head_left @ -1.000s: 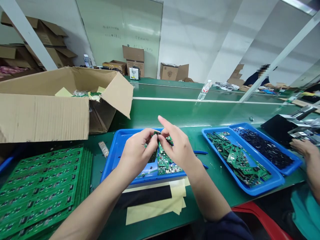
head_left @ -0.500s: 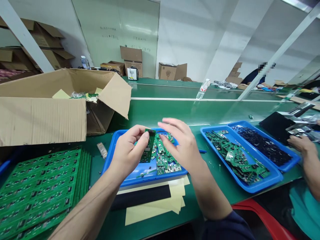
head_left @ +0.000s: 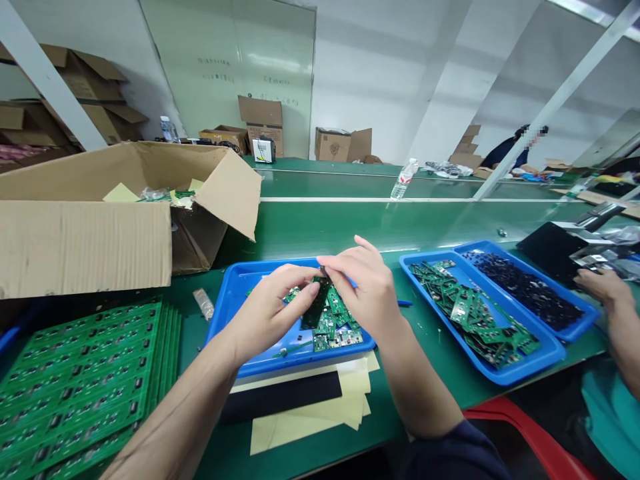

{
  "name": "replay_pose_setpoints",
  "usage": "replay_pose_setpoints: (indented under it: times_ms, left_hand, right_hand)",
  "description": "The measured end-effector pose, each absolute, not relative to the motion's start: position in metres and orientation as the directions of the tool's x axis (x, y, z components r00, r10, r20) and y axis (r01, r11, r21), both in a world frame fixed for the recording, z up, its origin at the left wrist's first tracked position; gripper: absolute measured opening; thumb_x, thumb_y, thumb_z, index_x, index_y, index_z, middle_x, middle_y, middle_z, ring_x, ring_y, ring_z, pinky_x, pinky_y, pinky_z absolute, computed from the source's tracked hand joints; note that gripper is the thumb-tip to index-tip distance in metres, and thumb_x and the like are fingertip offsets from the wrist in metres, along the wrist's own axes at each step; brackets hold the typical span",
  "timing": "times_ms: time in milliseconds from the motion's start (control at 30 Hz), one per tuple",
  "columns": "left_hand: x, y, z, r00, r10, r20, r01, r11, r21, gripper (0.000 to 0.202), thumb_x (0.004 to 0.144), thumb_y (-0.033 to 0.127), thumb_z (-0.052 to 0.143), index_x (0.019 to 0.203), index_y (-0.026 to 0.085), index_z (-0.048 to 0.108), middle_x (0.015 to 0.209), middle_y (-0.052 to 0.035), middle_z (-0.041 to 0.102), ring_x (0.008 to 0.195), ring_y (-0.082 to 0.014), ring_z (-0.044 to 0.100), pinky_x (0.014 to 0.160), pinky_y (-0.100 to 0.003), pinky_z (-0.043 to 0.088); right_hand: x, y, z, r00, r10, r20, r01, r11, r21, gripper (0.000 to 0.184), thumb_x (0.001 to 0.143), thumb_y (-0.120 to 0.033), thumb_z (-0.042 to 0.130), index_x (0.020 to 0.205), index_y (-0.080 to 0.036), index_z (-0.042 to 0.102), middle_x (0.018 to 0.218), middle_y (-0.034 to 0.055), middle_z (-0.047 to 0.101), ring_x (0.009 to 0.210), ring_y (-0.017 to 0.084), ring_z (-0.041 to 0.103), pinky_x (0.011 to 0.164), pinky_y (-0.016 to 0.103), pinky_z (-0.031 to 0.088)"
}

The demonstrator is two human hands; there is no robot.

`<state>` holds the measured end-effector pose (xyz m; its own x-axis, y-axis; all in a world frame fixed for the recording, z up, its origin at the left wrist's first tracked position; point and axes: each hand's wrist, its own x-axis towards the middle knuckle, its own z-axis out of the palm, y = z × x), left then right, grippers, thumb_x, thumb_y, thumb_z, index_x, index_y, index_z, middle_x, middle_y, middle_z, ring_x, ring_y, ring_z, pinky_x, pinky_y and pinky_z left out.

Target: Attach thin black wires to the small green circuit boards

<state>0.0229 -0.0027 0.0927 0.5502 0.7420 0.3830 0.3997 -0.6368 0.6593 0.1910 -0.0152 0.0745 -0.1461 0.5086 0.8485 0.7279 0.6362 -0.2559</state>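
My left hand [head_left: 270, 313] and my right hand [head_left: 367, 290] meet above a blue plastic tray [head_left: 233, 300]. Between them is a narrow circuit board [head_left: 316, 304], its dark face showing and its lower end tilted down toward the tray. My left fingertips press on its side, while my right thumb and forefinger pinch its upper end. Several small green circuit boards [head_left: 333, 320] lie loose in the tray beneath my hands, which hide part of the pile.
Stacked green circuit-board panels [head_left: 85, 380] lie at left, below an open cardboard box [head_left: 85, 233]. Right of my tray are blue trays of green boards [head_left: 475, 313] and dark parts [head_left: 523, 293]. A co-worker's hand [head_left: 603, 287] works at far right. Yellow sheets [head_left: 305, 427] lie nearer me.
The narrow board has turned to show its dark face and moved toward the middle of the tray. My right hand has closed from spread fingers onto its upper end.
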Motion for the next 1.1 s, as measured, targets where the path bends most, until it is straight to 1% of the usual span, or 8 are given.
replay_pose_setpoints:
  times_ms: [67, 200, 433, 633, 733, 833, 1000, 1100]
  left_hand:
    - [0.021, -0.001, 0.093, 0.569, 0.731, 0.376, 0.351, -0.63, 0.693, 0.023, 0.086, 0.033, 0.048, 0.097, 0.02, 0.064, 0.097, -0.0048, 0.067, 0.094, -0.0186, 0.058, 0.085, -0.031, 0.045]
    - [0.017, 0.002, 0.095, 0.654, 0.721, 0.229, 0.172, -0.437, 0.883, 0.026, 0.085, 0.034, 0.051, 0.102, 0.021, 0.065, 0.1, -0.0059, 0.068, 0.093, -0.0188, 0.062, 0.085, -0.032, 0.049]
    - [0.013, 0.008, 0.09, 0.789, 0.614, 0.008, 0.076, -0.111, 0.991, 0.034, 0.08, 0.048, 0.057, 0.085, 0.018, 0.072, 0.084, -0.0086, 0.071, 0.085, -0.0227, 0.065, 0.087, -0.04, 0.049]
    - [0.016, 0.01, 0.088, 0.748, 0.661, 0.054, 0.121, -0.216, 0.969, 0.032, 0.077, 0.048, 0.059, 0.085, 0.019, 0.07, 0.084, -0.0064, 0.07, 0.079, -0.0197, 0.064, 0.078, -0.035, 0.051]
    - [0.017, 0.013, 0.088, 0.649, 0.746, 0.145, 0.279, -0.412, 0.867, 0.03, 0.079, 0.043, 0.058, 0.092, 0.019, 0.068, 0.087, -0.0064, 0.07, 0.079, -0.0199, 0.063, 0.076, -0.035, 0.052]
    - [0.01, 0.021, 0.085, 0.512, 0.772, 0.376, 0.432, -0.61, 0.665, 0.033, 0.08, 0.044, 0.056, 0.1, 0.019, 0.066, 0.095, -0.0087, 0.069, 0.089, -0.0227, 0.062, 0.082, -0.04, 0.05]
    - [-0.004, 0.025, 0.087, 0.482, 0.477, 0.735, 0.529, -0.827, 0.19, 0.022, 0.083, 0.032, 0.057, 0.103, 0.025, 0.065, 0.101, -0.0067, 0.066, 0.115, -0.0243, 0.052, 0.101, -0.049, 0.037]
    - [-0.005, 0.014, 0.092, 0.479, 0.332, 0.813, 0.579, -0.815, -0.009, 0.02, 0.082, 0.025, 0.059, 0.101, 0.031, 0.064, 0.102, -0.0024, 0.067, 0.116, -0.0221, 0.052, 0.107, -0.051, 0.029]
  right_hand:
    - [0.193, -0.016, 0.077, -0.145, 0.498, 0.855, 0.71, 0.654, -0.261, 0.018, 0.088, -0.017, 0.051, 0.087, -0.023, 0.067, 0.074, -0.0006, 0.068, 0.071, 0.012, 0.062, 0.098, 0.041, 0.04]
    - [0.197, -0.018, 0.082, -0.16, 0.45, 0.879, 0.667, 0.705, -0.24, 0.019, 0.087, -0.013, 0.051, 0.09, -0.022, 0.067, 0.074, -0.0004, 0.068, 0.071, 0.012, 0.062, 0.098, 0.042, 0.041]
    - [0.201, -0.018, 0.084, -0.199, 0.391, 0.899, 0.655, 0.735, -0.174, 0.019, 0.087, -0.012, 0.051, 0.09, -0.022, 0.067, 0.077, 0.0003, 0.068, 0.074, 0.013, 0.063, 0.098, 0.044, 0.041]
    - [0.202, -0.02, 0.084, -0.24, 0.363, 0.9, 0.679, 0.725, -0.111, 0.024, 0.086, -0.01, 0.05, 0.091, -0.024, 0.068, 0.086, 0.0019, 0.068, 0.081, 0.014, 0.064, 0.1, 0.047, 0.04]
    - [0.2, -0.026, 0.086, -0.294, 0.375, 0.879, 0.702, 0.709, -0.067, 0.027, 0.085, -0.008, 0.048, 0.095, -0.024, 0.068, 0.102, 0.0056, 0.066, 0.09, 0.016, 0.063, 0.104, 0.05, 0.035]
    - [0.203, -0.037, 0.091, -0.336, 0.361, 0.87, 0.648, 0.759, -0.065, 0.031, 0.085, -0.012, 0.049, 0.11, -0.025, 0.062, 0.111, 0.007, 0.062, 0.095, 0.018, 0.063, 0.104, 0.052, 0.036]
    - [0.239, -0.044, 0.101, -0.039, 0.165, 0.985, 0.408, 0.903, -0.135, 0.038, 0.087, -0.049, 0.044, 0.117, -0.032, 0.059, 0.096, 0.0053, 0.064, 0.083, 0.021, 0.063, 0.084, 0.049, 0.052]
    - [0.266, -0.031, 0.1, 0.231, 0.255, 0.939, 0.269, 0.911, -0.313, 0.045, 0.09, -0.054, 0.027, 0.105, -0.036, 0.065, 0.091, 0.004, 0.064, 0.072, 0.018, 0.062, 0.074, 0.044, 0.054]
